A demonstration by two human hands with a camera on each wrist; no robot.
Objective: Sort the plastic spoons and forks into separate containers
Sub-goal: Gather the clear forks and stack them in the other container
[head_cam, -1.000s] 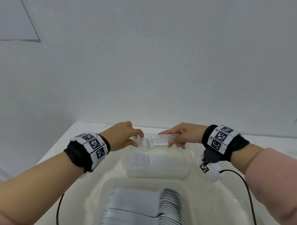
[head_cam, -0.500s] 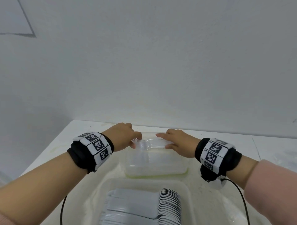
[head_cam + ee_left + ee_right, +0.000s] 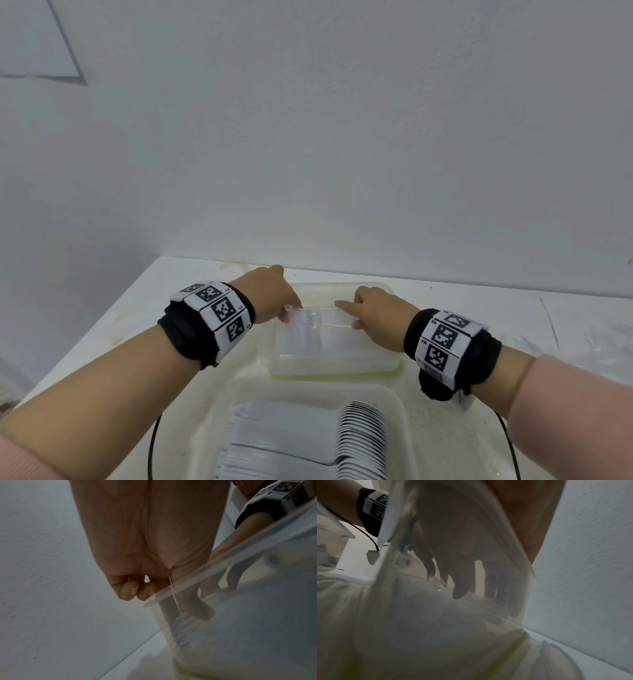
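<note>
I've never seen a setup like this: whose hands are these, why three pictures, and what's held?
No machine here: a person's bare hands, wearing marker wristbands. The wide picture comes from a head camera; the two dim ones from wrist cameras looking along the fingers. On the white table sit two translucent containers: the near container holds stacked white cutlery, the far container clear pieces. The left hand pinches a clear utensil inside the far container; the right hand reaches its other end, grip unclear.

A translucent near container [image 3: 308, 385] holds white spoons [image 3: 363, 435], nested in a row with handles pointing left. Just beyond it stands a clear container [image 3: 329, 363] of clear cutlery [image 3: 318, 339]. One clear utensil [image 3: 318, 317] lies crosswise on top.
</note>
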